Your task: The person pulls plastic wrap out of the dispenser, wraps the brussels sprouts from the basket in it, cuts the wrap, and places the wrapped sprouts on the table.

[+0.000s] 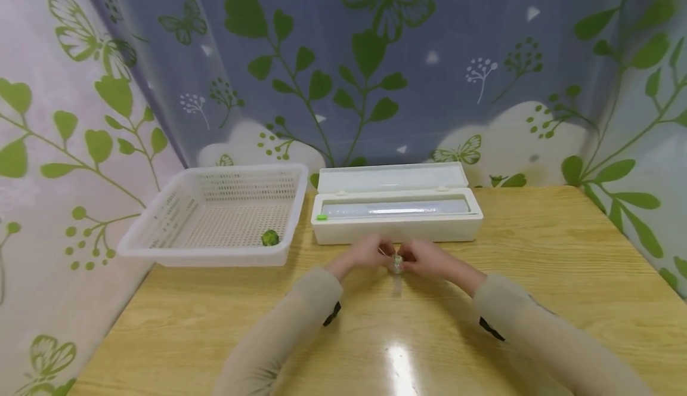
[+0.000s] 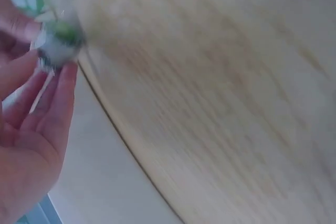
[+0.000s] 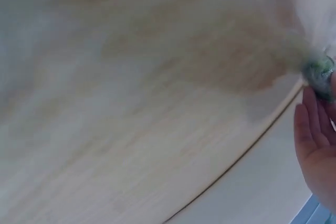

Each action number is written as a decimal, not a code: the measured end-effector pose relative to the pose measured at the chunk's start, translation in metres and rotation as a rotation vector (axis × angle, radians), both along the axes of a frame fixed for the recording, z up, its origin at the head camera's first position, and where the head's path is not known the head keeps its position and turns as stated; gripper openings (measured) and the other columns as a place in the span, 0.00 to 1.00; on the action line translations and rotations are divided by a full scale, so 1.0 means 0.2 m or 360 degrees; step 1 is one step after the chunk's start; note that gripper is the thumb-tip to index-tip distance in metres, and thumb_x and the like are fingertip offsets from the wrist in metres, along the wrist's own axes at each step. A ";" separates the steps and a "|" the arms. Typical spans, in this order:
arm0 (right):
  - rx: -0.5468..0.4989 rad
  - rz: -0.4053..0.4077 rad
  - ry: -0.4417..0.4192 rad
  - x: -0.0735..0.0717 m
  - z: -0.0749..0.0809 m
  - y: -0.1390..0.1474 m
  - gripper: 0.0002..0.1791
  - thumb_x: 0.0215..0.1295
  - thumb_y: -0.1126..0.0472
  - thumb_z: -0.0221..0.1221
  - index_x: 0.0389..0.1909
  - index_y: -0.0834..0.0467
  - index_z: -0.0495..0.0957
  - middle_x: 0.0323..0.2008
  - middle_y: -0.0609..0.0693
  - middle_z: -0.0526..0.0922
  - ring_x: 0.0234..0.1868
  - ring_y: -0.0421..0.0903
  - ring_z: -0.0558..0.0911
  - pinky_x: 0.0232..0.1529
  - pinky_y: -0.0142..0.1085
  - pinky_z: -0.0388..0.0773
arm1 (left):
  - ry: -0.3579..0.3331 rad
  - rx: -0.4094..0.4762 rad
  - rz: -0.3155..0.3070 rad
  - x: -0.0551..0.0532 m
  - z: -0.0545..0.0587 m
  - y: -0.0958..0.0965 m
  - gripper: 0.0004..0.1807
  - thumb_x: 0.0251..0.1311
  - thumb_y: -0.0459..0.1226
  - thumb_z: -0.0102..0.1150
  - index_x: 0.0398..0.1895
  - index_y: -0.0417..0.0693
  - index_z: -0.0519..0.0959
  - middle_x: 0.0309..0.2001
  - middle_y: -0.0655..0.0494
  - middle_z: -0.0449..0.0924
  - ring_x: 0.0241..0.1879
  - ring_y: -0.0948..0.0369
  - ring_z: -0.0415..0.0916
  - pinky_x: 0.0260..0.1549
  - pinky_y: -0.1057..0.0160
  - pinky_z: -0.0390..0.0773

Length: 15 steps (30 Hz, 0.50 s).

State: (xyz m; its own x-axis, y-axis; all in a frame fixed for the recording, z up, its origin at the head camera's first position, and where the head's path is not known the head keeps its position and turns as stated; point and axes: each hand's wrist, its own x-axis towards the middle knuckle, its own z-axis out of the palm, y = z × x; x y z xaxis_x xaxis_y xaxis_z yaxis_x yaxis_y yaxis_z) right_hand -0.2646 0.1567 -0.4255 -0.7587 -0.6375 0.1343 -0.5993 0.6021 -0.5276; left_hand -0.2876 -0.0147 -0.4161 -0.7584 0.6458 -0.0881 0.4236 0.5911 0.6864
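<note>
In front of the white box, my left hand and right hand meet over a small round green vegetable wrapped in clear film. It looks like a Brussels sprout. Fingertips of both hands pinch it from either side. A loose strip of film trails toward me over the table. In the left wrist view, the wrapped vegetable sits between thumb and fingers, the film crumpled around it. At the right edge of the right wrist view, the same vegetable touches the right fingertips; part of that hand is cut off.
Behind the hands stands a white cling film box, lid raised, a film roll inside and a green slider at its left. To the left, a white plastic basket holds one small green vegetable. A patterned curtain hangs behind the wooden table.
</note>
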 end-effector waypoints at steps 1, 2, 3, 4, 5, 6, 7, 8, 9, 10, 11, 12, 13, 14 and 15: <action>0.0001 0.0007 0.0037 0.01 0.00 0.00 0.04 0.50 0.69 0.61 0.26 0.63 0.76 0.23 0.47 0.77 0.23 0.38 0.72 0.25 0.30 0.70 | -0.0028 0.0010 0.0001 0.00 0.01 0.00 0.04 0.50 0.31 0.61 0.28 0.38 0.77 0.28 0.54 0.78 0.27 0.63 0.72 0.26 0.71 0.72; -0.0003 0.0012 0.0072 0.02 0.00 0.00 0.04 0.49 0.69 0.62 0.25 0.63 0.75 0.24 0.47 0.78 0.25 0.39 0.74 0.26 0.30 0.72 | -0.0036 0.0000 0.0010 -0.01 0.01 -0.01 0.04 0.52 0.32 0.60 0.28 0.39 0.78 0.27 0.54 0.78 0.26 0.64 0.71 0.24 0.70 0.72; -0.0007 0.0017 0.0105 0.02 0.00 0.00 0.06 0.48 0.70 0.63 0.25 0.62 0.75 0.24 0.48 0.78 0.26 0.41 0.75 0.27 0.31 0.73 | -0.0038 -0.0011 0.0023 -0.01 0.02 -0.01 0.05 0.53 0.33 0.59 0.28 0.38 0.78 0.27 0.54 0.77 0.26 0.63 0.70 0.23 0.70 0.71; -0.0016 0.0031 0.0127 0.03 0.00 0.00 0.07 0.47 0.70 0.63 0.24 0.61 0.74 0.25 0.48 0.78 0.27 0.42 0.77 0.29 0.31 0.74 | -0.0044 -0.0024 0.0039 -0.01 0.02 -0.01 0.06 0.53 0.34 0.59 0.28 0.38 0.78 0.27 0.54 0.77 0.25 0.63 0.70 0.23 0.70 0.71; -0.0028 0.0042 0.0127 0.03 0.00 0.00 0.07 0.47 0.70 0.63 0.25 0.61 0.74 0.26 0.49 0.79 0.29 0.43 0.78 0.30 0.32 0.75 | -0.0038 -0.0047 0.0055 0.00 0.03 -0.01 0.07 0.53 0.34 0.59 0.29 0.37 0.79 0.27 0.54 0.78 0.26 0.63 0.70 0.24 0.70 0.71; -0.0045 0.0051 0.0108 0.04 0.00 0.01 0.06 0.48 0.69 0.63 0.25 0.61 0.75 0.28 0.49 0.79 0.30 0.44 0.79 0.31 0.32 0.75 | -0.0046 -0.0067 0.0062 0.00 0.03 -0.01 0.08 0.52 0.35 0.60 0.30 0.36 0.79 0.28 0.53 0.78 0.26 0.63 0.71 0.24 0.70 0.72; -0.0062 0.0060 0.0071 0.04 0.00 0.01 0.04 0.50 0.68 0.62 0.26 0.60 0.76 0.28 0.50 0.79 0.31 0.44 0.79 0.32 0.32 0.76 | -0.0052 -0.0097 0.0072 0.01 0.02 -0.01 0.09 0.52 0.35 0.60 0.31 0.36 0.79 0.28 0.52 0.78 0.26 0.63 0.72 0.24 0.70 0.72; -0.0079 0.0064 0.0021 0.04 0.00 0.01 0.03 0.51 0.67 0.62 0.27 0.60 0.77 0.29 0.49 0.80 0.31 0.44 0.79 0.33 0.32 0.76 | -0.0059 -0.0125 0.0075 0.02 0.02 -0.01 0.09 0.51 0.36 0.61 0.31 0.36 0.79 0.28 0.52 0.79 0.26 0.63 0.72 0.24 0.70 0.73; -0.0098 0.0069 -0.0040 0.04 0.01 0.02 0.02 0.53 0.66 0.61 0.29 0.60 0.78 0.30 0.49 0.80 0.32 0.44 0.79 0.33 0.33 0.76 | -0.0063 -0.0150 0.0071 0.03 0.02 -0.01 0.10 0.51 0.36 0.61 0.31 0.36 0.80 0.28 0.53 0.79 0.26 0.63 0.72 0.24 0.70 0.73; -0.0111 0.0072 -0.0100 0.05 0.01 0.02 0.04 0.55 0.64 0.59 0.30 0.60 0.78 0.30 0.49 0.80 0.32 0.44 0.79 0.34 0.34 0.76 | -0.0062 -0.0175 0.0062 0.04 0.02 0.00 0.10 0.50 0.36 0.62 0.31 0.37 0.80 0.28 0.53 0.79 0.25 0.64 0.73 0.23 0.70 0.73; -0.0105 0.0065 -0.0149 0.05 0.02 0.03 0.06 0.56 0.62 0.59 0.32 0.61 0.79 0.31 0.49 0.80 0.32 0.44 0.79 0.34 0.34 0.76 | -0.0060 -0.0195 0.0050 0.05 0.01 0.00 0.10 0.49 0.37 0.63 0.30 0.37 0.80 0.27 0.54 0.79 0.25 0.64 0.73 0.23 0.70 0.73; -0.0090 0.0060 -0.0195 0.05 0.02 0.03 0.09 0.57 0.60 0.58 0.34 0.62 0.78 0.31 0.49 0.80 0.33 0.44 0.79 0.34 0.34 0.76 | -0.0052 -0.0208 0.0035 0.06 0.01 0.00 0.10 0.48 0.37 0.64 0.29 0.38 0.80 0.25 0.55 0.79 0.24 0.64 0.73 0.22 0.70 0.73; -0.0065 0.0066 -0.0217 0.05 0.02 0.04 0.11 0.57 0.59 0.58 0.36 0.63 0.78 0.31 0.50 0.80 0.33 0.44 0.79 0.34 0.34 0.75 | -0.0039 -0.0223 0.0027 0.07 0.01 0.01 0.10 0.47 0.38 0.65 0.28 0.39 0.80 0.25 0.56 0.78 0.23 0.65 0.72 0.23 0.71 0.72; -0.0042 0.0076 -0.0242 0.05 0.02 0.04 0.13 0.57 0.59 0.59 0.37 0.65 0.77 0.31 0.50 0.80 0.33 0.43 0.79 0.34 0.34 0.75 | -0.0027 -0.0231 0.0021 0.08 0.01 0.02 0.10 0.46 0.39 0.66 0.27 0.40 0.79 0.24 0.58 0.77 0.23 0.65 0.71 0.23 0.71 0.72; -0.0028 0.0096 -0.0267 0.05 0.02 0.04 0.14 0.56 0.58 0.59 0.38 0.66 0.77 0.31 0.51 0.80 0.33 0.43 0.78 0.34 0.34 0.75 | -0.0015 -0.0238 0.0017 0.09 0.01 0.02 0.11 0.44 0.39 0.67 0.26 0.41 0.78 0.23 0.58 0.76 0.23 0.65 0.70 0.23 0.72 0.71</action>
State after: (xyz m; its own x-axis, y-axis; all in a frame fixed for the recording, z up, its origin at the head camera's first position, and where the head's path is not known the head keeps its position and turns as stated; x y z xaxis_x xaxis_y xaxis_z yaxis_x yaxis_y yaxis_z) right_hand -0.2546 0.1657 -0.4222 -0.7320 -0.6810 0.0203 -0.5365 0.5578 -0.6332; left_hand -0.2697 -0.0102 -0.4144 -0.7638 0.6168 -0.1902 0.4106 0.6916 0.5942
